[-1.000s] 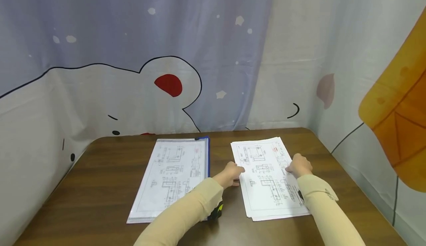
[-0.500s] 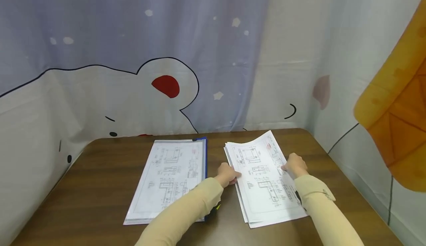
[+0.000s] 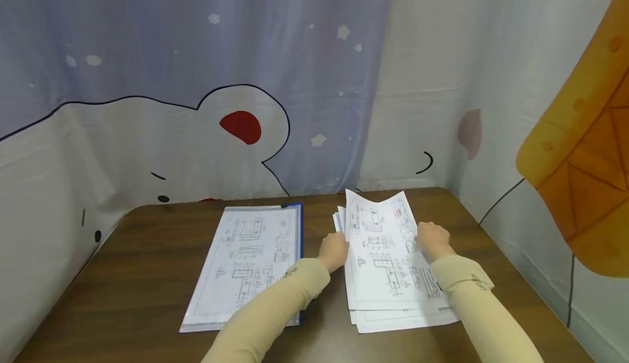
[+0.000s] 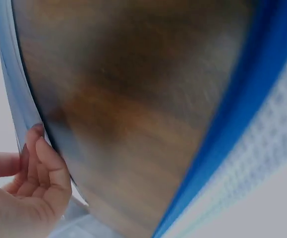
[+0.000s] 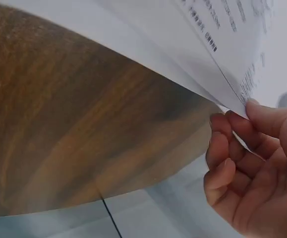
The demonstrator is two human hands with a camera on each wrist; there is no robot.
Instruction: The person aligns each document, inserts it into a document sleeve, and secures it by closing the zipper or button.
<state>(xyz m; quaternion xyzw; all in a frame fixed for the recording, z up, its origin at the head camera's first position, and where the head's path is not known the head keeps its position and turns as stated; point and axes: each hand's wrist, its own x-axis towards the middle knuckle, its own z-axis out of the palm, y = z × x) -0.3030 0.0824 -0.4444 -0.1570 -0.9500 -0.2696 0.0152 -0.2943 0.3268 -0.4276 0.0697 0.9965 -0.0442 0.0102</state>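
My left hand [image 3: 334,251] pinches the left edge of a printed drawing sheet [image 3: 380,275]; in the left wrist view the thumb and curled fingers of that hand [image 4: 29,188] meet at the paper's edge. The right edge of the sheet is pinched by my right hand [image 3: 434,240], and the right wrist view shows this hand [image 5: 257,168] with thumb and forefinger on the paper [image 5: 183,54]. The held sheet bows, its top corners raised. Under it, other sheets [image 3: 393,323] stick out unevenly at the lower edge and left side.
On the table's left part lies a clear folder [image 3: 245,270] with a blue spine [image 3: 300,232], a similar drawing inside. A brown wooden table [image 3: 128,275] carries everything. A printed curtain [image 3: 319,79] hangs behind and at the right side.
The top sheet has lifted and bowed between both hands, shifting up and left off the stack. Lower sheets now show beneath it. The left hand's fingers have closed in on the edge.
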